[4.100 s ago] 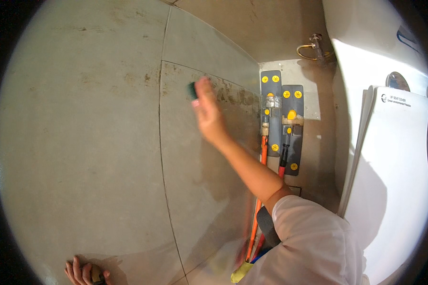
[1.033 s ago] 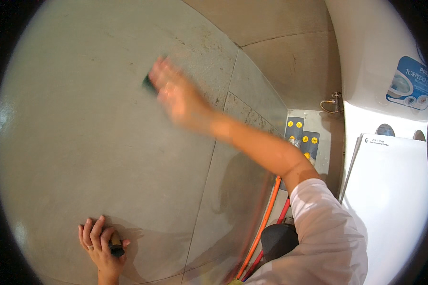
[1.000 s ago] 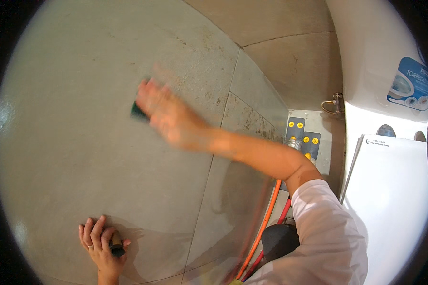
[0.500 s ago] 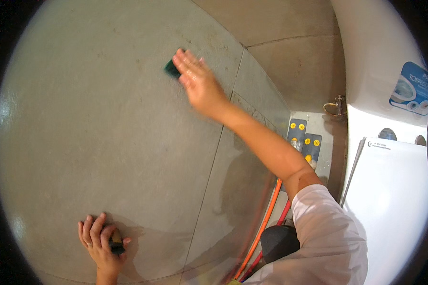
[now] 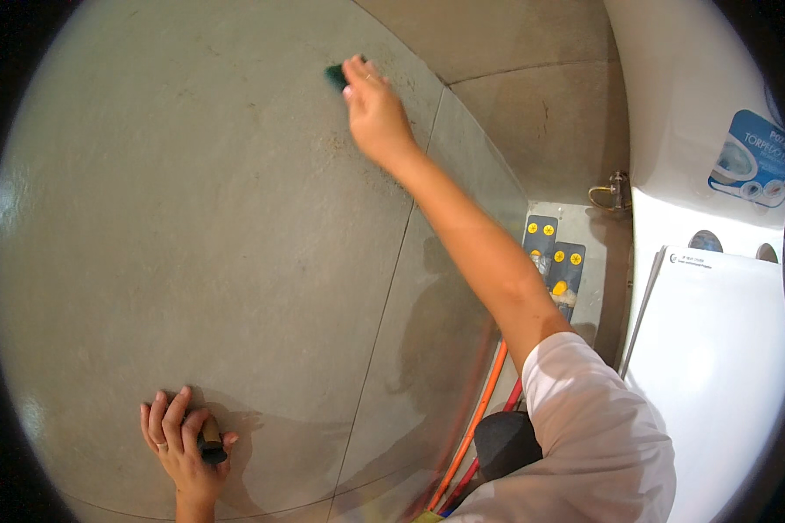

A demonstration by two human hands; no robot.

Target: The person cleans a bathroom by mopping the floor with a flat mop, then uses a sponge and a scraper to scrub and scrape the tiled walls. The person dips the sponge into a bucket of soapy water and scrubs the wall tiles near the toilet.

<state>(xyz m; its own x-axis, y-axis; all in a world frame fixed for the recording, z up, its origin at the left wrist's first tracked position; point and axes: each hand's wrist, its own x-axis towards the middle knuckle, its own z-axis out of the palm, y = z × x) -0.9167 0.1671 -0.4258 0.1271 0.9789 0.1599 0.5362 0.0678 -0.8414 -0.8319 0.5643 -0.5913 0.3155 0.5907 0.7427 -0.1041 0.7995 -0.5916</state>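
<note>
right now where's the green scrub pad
In the head view, upper middle: the green scrub pad is pressed on the grey tile under the right hand.

**A Tiled Bathroom, Seen From Above the Floor**

The place was a bathroom or toilet room. Large grey stone-look tiles [image 5: 235, 227] with thin grout lines covered the surface under the camera, and beige tiles [image 5: 532, 113] continued beyond it. A white toilet [image 5: 715, 366] with its lid down stood at the right, its white cistern [image 5: 680, 96] bearing a blue sticker [image 5: 753, 157]. A small brass water valve [image 5: 613, 190] sat on the wall beside it. Long-handled cleaning tools with orange and red shafts [image 5: 480, 418] lay in the narrow gap next to the toilet.
</note>
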